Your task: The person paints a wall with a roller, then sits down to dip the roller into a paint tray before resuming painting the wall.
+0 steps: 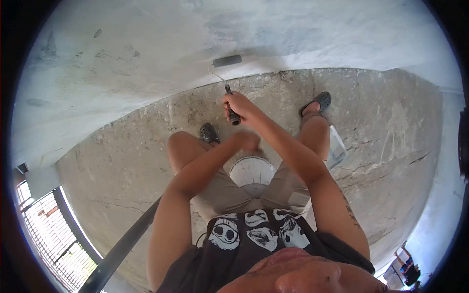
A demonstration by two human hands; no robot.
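My right hand is closed around the black handle of a paint roller. The roller's dark grey sleeve lies at the lower part of the pale wall, just above the floor line. Between my knees, my left hand hangs near a white bucket; blur hides its fingers, and I see nothing in it. The bucket stands between my thighs, partly covered by my legs.
The worn concrete floor has cracks and pale stains. A whitish flat-sided object stands beside my right leg. A dark pole slants past my left arm. A barred window is at left; another person appears far right.
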